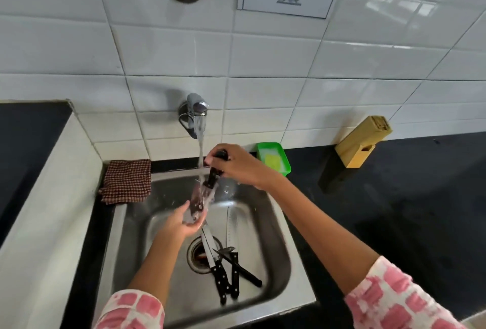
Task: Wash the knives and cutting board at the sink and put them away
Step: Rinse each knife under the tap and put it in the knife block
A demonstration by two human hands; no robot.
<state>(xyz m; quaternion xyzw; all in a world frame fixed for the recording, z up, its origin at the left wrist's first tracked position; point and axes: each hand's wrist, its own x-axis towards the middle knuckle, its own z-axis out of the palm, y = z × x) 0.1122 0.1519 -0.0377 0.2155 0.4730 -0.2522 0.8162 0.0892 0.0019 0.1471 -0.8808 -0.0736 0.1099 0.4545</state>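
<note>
Head view: I've got a knife [207,192] under the running tap [196,110], blade down over the sink [265,239]. My right hand [236,165] grips its black handle from above, fingers curled round it. My left hand [184,221] sits below, palm up, cupped against the wet blade; water blur hides whether the fingers close round it, so I can't tell the grip. Stream hits the blade just below the handle.

Loose knives [226,265] lie in the sink bottom, black handles toward me, some crossing over the drain [200,255]. No cutting board visible.

Checked cloth [127,180] on the sink's left back corner. Green tray [285,163] with a yellow sponge [273,160] sits on the dark worktop [407,210] just right of the tap. Wooden knife block [360,144] stands further right, against the tiled wall [263,65].
</note>
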